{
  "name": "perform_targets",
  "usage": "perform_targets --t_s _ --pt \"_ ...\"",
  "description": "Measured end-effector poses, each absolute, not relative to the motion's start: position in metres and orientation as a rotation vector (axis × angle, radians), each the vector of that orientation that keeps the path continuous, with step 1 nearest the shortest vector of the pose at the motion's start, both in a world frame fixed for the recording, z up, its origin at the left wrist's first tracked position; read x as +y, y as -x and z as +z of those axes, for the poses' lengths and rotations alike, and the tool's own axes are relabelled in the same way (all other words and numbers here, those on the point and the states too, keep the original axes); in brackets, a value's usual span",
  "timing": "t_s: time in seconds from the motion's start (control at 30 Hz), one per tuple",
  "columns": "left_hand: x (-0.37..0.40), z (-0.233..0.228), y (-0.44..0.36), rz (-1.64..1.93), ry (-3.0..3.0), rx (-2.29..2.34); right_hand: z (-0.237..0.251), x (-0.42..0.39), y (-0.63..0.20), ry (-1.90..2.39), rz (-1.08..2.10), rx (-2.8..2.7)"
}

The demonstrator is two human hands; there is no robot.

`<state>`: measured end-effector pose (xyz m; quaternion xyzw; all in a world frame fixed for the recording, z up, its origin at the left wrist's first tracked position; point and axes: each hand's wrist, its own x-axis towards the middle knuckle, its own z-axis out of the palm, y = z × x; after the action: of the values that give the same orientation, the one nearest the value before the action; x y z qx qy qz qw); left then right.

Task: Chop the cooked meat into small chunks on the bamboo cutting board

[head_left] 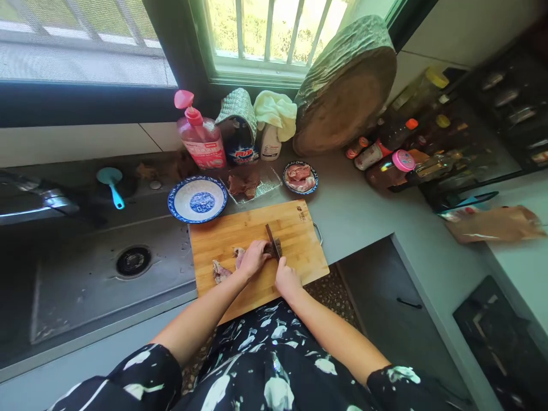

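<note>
**Knife on dark chunk, mid-board; both hands on the job**

Right hand [287, 278] wrapped round the handle of the knife [273, 240], fingers closed; blade stands on edge across the dark chunk [278, 246], pointing away from the body; can't tell if the cut goes all the way through.

Left hand [253, 260] has fingers bunched together, tips at the chunk just left of the blade; can't tell if they pinch it or only press on it, the hand hides that side.

Chunk sits on the wooden cutting board [240, 228], a bit right of its middle; two pale meat pieces [221, 272] lie on the board's left part, one right beside the left hand, the other nearer the sink side.

Around the board: blue-and-white plate [202, 201] at the far left corner; dark red meat [244, 184] on clear plastic [269, 181] behind the board; small bowl [315, 181] of pink meat [300, 178] behind its right part; sink [89, 251] to the left, with a light-blue ladle [115, 194] at its back edge; pink soap bottle [202, 140] and a big round wooden slab [349, 97] stand by the window.
</note>
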<state>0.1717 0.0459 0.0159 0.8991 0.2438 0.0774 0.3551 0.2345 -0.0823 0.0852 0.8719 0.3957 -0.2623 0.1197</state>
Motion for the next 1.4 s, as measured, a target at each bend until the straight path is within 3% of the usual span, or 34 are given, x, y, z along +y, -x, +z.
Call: perform_targets --t_s 0.37,0.57,0.7,0.83,1.17,1.4 --pt "0.031 0.012 -0.198 0.247 -2.324 0.67 0.088 -0.104 -0.272 -2.696 -0.514 1.169" --pt "0.06 0.043 -0.167 0.231 -2.376 0.848 0.117 -0.121 -0.277 -2.783 -0.404 1.087" --pt "0.088 0.062 -0.107 -0.068 -2.362 1.184 0.117 -0.125 -0.262 -2.748 -0.489 1.192" --pt "0.077 0.066 -0.086 -0.32 -2.388 1.129 0.105 -0.114 -0.237 -2.641 -0.6 1.366" --pt "0.027 0.055 -0.128 0.03 -2.207 1.147 0.107 -0.106 -0.228 -2.596 -0.599 1.354" --pt "0.029 0.035 -0.113 0.207 -2.266 1.025 0.12 -0.097 -0.222 -2.512 -0.599 1.45"
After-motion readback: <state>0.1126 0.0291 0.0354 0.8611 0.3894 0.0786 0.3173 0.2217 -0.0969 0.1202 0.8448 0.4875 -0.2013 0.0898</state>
